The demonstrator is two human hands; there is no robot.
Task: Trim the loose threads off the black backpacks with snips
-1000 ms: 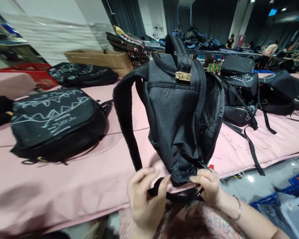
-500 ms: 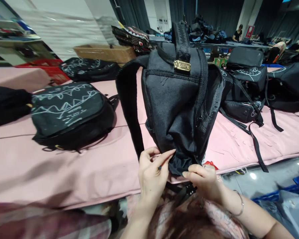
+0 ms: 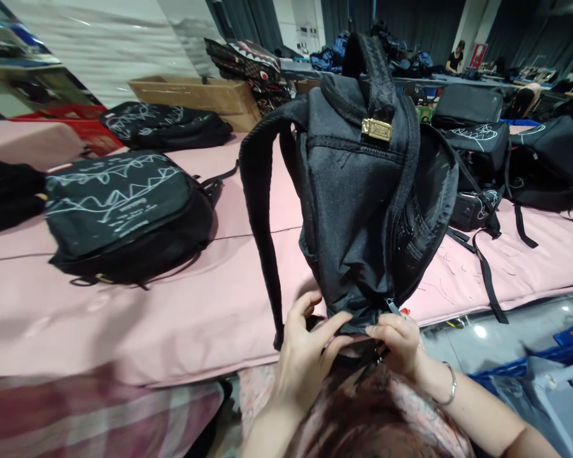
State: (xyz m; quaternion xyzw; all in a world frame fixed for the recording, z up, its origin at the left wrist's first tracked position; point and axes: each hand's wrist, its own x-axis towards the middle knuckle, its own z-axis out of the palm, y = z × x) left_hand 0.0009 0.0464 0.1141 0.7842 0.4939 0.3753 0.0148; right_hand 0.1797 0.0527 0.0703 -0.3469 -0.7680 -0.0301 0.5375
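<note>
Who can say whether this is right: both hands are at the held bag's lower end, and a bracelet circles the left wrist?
One slip: the head view shows the bracelet on the right wrist, not the left. The rest stands: the left hand and right hand are both at the lower end of the held bag.

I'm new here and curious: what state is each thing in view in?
Black backpack: upright, lower fabric creased.
Shoulder strap: hanging down.
Zip: open or closed, unclear.
Left hand: at backpack's lower end, grip unclear.
Right hand: pinching backpack's lower edge.
Nearest white-patterned bag at left: lying down.
Bracelet: being worn.
</note>
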